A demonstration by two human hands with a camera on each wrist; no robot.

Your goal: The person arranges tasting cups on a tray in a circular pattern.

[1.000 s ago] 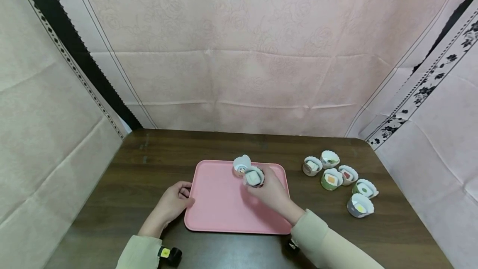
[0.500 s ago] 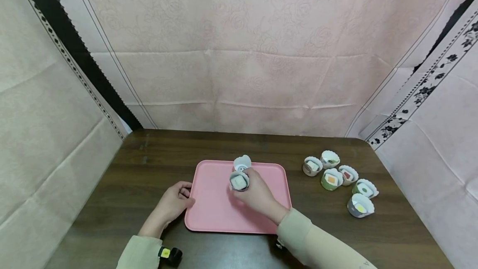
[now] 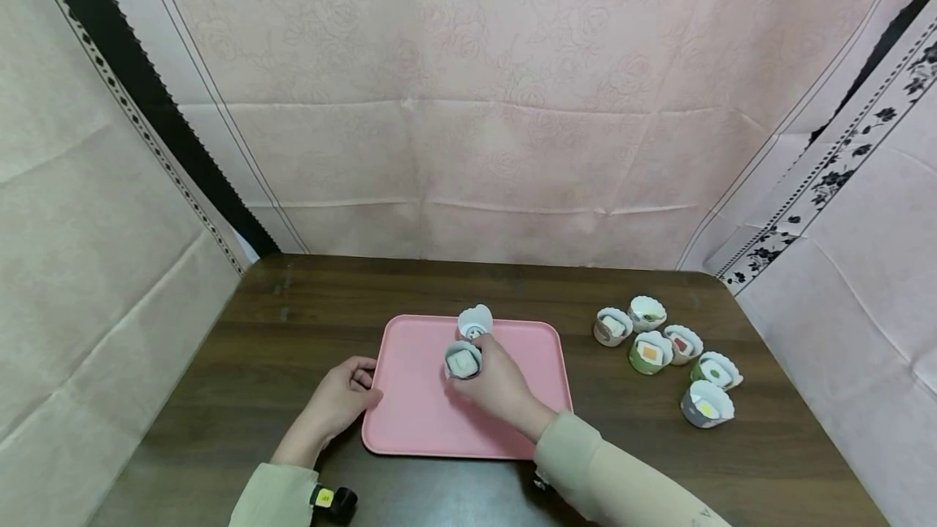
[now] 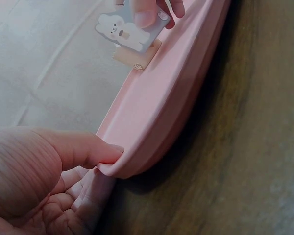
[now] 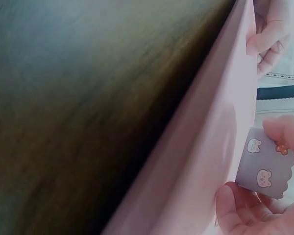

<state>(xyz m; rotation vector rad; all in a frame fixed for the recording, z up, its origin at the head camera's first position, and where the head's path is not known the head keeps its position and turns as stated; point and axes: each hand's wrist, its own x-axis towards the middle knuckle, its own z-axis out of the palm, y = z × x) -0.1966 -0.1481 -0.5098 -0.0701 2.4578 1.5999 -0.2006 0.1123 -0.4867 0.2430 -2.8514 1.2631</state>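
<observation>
My left hand (image 3: 342,398) pinches the left rim of a pink tray (image 3: 410,421); in the left wrist view its thumb (image 4: 105,154) presses on the rim with fingers curled below. Over the tray's middle, my right hand (image 3: 501,387) grips a small grey paper cupcake cup (image 3: 463,359) by its sides. Bear faces are printed on that cup's wall (image 5: 264,164), and a pale square piece lies inside. Just behind it on the tray stands a second cupcake cup (image 3: 475,320), pale inside, with a tan wall (image 4: 132,58) partly hidden by the held one.
Several similar cupcake cups stand grouped on the brown wooden table (image 3: 622,446) right of the tray. Among them are a green one (image 3: 650,353) with an orange square and a grey one (image 3: 707,403) with a yellow piece. A pale patterned cloth (image 3: 468,145) hangs behind the table.
My right hand has carried the grey cupcake cup leftward and slightly nearer over the tray, in front of the tan one. My left hand has stayed on the rim.
</observation>
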